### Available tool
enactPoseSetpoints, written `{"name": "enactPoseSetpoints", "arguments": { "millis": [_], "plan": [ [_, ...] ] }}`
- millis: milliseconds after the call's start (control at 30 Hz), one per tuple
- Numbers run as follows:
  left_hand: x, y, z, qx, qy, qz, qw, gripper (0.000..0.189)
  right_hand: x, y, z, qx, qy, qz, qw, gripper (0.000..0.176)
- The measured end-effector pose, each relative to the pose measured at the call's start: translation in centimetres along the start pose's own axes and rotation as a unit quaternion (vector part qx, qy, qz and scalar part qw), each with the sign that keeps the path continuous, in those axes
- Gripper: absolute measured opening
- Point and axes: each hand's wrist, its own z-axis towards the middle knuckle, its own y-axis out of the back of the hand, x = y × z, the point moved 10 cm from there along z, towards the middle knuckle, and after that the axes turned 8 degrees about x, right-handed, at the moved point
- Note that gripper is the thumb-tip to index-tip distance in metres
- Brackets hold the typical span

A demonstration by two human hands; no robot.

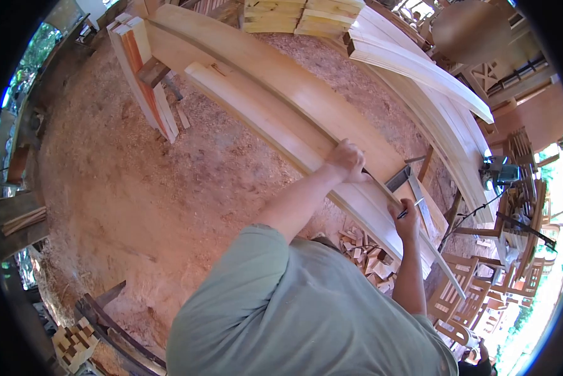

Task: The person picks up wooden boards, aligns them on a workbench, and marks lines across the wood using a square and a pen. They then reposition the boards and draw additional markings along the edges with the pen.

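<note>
My left hand [346,161] is closed over a long thin wooden strip [378,186] that lies along the boards. To the right of it, my right hand [407,219] pinches a dark, slim marking tool, which looks like a pen [402,214], close above the same strip. A metal square [418,195] with a dark stock rests on the wide board [281,81] just beyond my right hand. A narrower pale plank [250,122] runs beneath my left forearm. My fingers partly hide the strip and the pen.
A trestle-like wooden support [145,78] stands under the far left end. Stacked planks [419,78] lie at the upper right, near a power tool [500,170]. Offcuts [369,254] are piled below the boards. Chair frames [460,282] stand at right; sawdust covers the ground [125,188].
</note>
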Motion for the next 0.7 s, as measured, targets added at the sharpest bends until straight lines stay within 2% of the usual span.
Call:
{"name": "enactPoseSetpoints", "arguments": {
  "millis": [67,233,367,400,433,500,533,600,700],
  "plan": [
    [-0.1,0.5,0.1,-0.024,-0.009,0.014,1.000,0.068,-1.8,-0.6,-0.5,0.079,-0.091,-0.022,0.993,0.045],
    [0.1,0.7,-0.1,-0.044,-0.010,0.021,0.999,0.071,-3.1,-0.9,-0.2,0.053,-0.098,-0.065,0.992,0.035],
    [-0.1,0.4,-0.1,-0.044,-0.018,0.035,0.998,0.071,-1.7,-0.2,-0.7,0.008,-0.040,-0.067,0.997,0.032],
    [0.1,0.6,-0.2,-0.067,-0.022,0.039,0.997,0.071,-1.1,0.0,-0.8,-0.011,-0.015,-0.066,0.998,0.031],
    [0.2,0.8,-0.4,-0.089,-0.027,0.043,0.995,0.070,-1.4,-0.3,-0.8,-0.015,-0.028,-0.061,0.998,0.031],
    [-0.3,1.2,-0.4,-0.060,-0.037,0.057,0.996,0.069,-1.3,-0.5,-0.9,-0.035,0.015,-0.060,0.997,0.024],
    [0.1,0.7,-0.5,-0.075,-0.037,0.053,0.995,0.069,-1.8,-0.8,-1.0,-0.042,0.014,-0.041,0.998,0.024],
    [-0.1,1.1,-0.5,-0.104,-0.040,0.057,0.992,0.070,0.0,0.8,-1.5,-0.103,0.057,-0.039,0.992,0.027],
    [-0.1,0.8,-0.1,-0.058,-0.040,0.094,0.993,0.069,-1.3,0.0,-1.8,-0.097,0.039,-0.040,0.994,0.024]
  ]
}}
